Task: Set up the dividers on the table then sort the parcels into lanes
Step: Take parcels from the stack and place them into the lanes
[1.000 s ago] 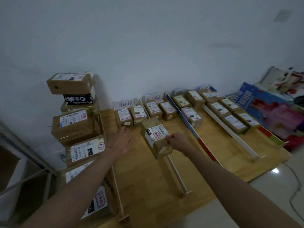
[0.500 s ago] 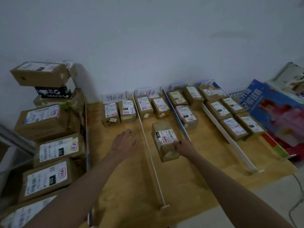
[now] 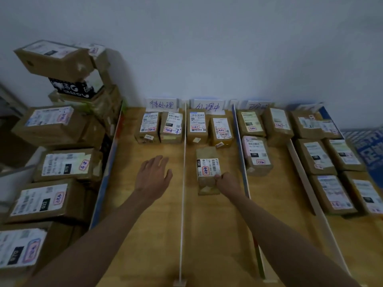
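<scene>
Right hand [image 3: 224, 182] curled around the near right corner of a small brown cardboard parcel with a white barcode label [image 3: 207, 172], arm stretched forward, knuckles up. Parcel sits flat on the light wooden tabletop [image 3: 145, 235] in the second lane, between the thin white divider strip [image 3: 182, 204] and the blue-edged divider [image 3: 242, 162], just behind two parcels at the far end. Left hand [image 3: 152, 176] holds nothing, fingers spread and relaxed, palm down above the first lane, arm extended. Stack of larger brown cardboard boxes [image 3: 58, 162] left of the tabletop.
</scene>
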Available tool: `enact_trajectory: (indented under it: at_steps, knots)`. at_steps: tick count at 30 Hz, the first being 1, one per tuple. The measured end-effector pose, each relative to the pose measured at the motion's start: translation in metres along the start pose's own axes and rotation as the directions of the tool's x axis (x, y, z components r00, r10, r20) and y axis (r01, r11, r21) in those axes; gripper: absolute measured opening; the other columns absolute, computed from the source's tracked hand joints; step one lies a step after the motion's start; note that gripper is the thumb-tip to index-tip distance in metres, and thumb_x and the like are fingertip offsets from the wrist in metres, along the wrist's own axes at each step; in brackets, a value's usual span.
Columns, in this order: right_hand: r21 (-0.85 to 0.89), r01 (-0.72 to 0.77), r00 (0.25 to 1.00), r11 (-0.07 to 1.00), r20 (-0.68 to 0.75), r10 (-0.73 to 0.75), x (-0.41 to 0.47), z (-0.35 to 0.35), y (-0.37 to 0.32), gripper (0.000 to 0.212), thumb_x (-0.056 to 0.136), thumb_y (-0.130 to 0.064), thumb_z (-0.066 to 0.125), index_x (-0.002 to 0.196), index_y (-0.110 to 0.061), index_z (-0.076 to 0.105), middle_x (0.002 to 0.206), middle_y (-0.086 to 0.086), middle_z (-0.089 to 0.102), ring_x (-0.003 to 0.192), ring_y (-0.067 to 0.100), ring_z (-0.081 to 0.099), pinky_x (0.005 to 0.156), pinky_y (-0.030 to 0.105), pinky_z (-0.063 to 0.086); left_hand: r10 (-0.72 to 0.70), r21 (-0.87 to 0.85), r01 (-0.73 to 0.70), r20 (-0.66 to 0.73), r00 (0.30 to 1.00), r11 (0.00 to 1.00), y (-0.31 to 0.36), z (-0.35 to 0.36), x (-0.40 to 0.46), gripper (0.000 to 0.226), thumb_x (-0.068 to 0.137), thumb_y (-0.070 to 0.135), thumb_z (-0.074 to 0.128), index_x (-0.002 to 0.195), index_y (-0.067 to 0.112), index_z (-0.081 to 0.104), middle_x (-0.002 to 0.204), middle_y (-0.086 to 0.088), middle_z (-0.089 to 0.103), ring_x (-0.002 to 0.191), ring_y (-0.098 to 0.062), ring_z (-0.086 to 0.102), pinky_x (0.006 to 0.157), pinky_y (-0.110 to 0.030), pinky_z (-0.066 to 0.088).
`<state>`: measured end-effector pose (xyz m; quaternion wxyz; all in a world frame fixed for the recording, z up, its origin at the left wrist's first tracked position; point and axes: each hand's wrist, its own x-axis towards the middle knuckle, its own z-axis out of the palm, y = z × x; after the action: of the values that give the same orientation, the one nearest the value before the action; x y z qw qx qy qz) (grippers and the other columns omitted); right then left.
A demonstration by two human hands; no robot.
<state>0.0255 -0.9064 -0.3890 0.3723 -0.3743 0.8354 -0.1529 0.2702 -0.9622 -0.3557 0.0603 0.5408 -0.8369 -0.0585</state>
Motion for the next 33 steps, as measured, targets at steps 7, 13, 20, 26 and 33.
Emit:
enact_trajectory:
  at_steps: [7, 13, 20, 26, 33]
  knots:
    - [0.098, -0.035, 0.999, 0.995, 0.043, 0.031, 0.048, 0.026, -0.018, 0.037, 0.103, -0.025, 0.045, 0.123, 0.005, 0.051, 0.126, 0.021, 0.056, 0.11, 0.033, 0.057, 0.074, 0.031, 0.042, -0.099, 0.032, 0.097, 0.059, 0.993, 0.995, -0.018, 0.021, 0.006, 0.046, 0.099, 0.038, 0.04, 0.139, 0.018, 0.051, 0.143, -0.005, 0.051, 0.133, -0.021, 0.047, 0.11, -0.04, 0.035]
    - [0.154, -0.058, 0.997, 0.986, 0.055, 0.05, 0.074, 0.044, -0.023, 0.038, 0.102, -0.026, 0.045, 0.126, 0.003, 0.046, 0.129, 0.022, 0.052, 0.113, 0.036, 0.056, 0.093, 0.045, 0.05, -0.161, 0.006, 0.161, 0.099, 0.982, 0.987, -0.033, 0.035, 0.011, 0.046, 0.1, 0.037, 0.042, 0.141, 0.018, 0.049, 0.148, -0.004, 0.047, 0.136, -0.021, 0.043, 0.112, -0.04, 0.031]
    - [0.177, -0.069, 0.997, 0.982, 0.058, 0.06, 0.085, 0.054, -0.02, 0.036, 0.101, -0.03, 0.048, 0.121, 0.0, 0.048, 0.125, 0.019, 0.054, 0.11, 0.034, 0.057, 0.094, 0.05, 0.05, -0.176, 0.028, 0.174, 0.137, 0.975, 0.984, -0.033, 0.04, 0.018, 0.047, 0.101, 0.037, 0.042, 0.144, 0.02, 0.044, 0.151, -0.003, 0.042, 0.139, -0.019, 0.039, 0.115, -0.038, 0.027]
    - [0.002, 0.116, 0.989, 0.993, -0.096, -0.115, 0.064, 0.026, -0.032, 0.046, 0.102, -0.029, 0.047, 0.139, -0.002, 0.037, 0.14, 0.018, 0.04, 0.126, 0.034, 0.046, 0.1, 0.044, 0.046, -0.158, 0.054, 0.151, 0.14, 0.978, 0.987, -0.027, 0.028, 0.029, 0.05, 0.101, 0.039, 0.04, 0.147, 0.019, 0.041, 0.153, -0.004, 0.039, 0.14, -0.02, 0.037, 0.116, -0.038, 0.026]
    - [-0.368, 0.405, 0.827, 0.837, -0.243, -0.507, 0.033, -0.022, -0.067, 0.05, 0.101, -0.029, 0.044, 0.145, -0.01, 0.033, 0.152, 0.011, 0.035, 0.142, 0.028, 0.031, 0.118, 0.045, 0.027, -0.186, 0.1, 0.178, 0.075, 0.98, 0.979, -0.037, -0.018, 0.033, 0.054, 0.102, 0.041, 0.034, 0.15, 0.016, 0.034, 0.157, -0.004, 0.033, 0.142, -0.023, 0.033, 0.115, -0.039, 0.026]
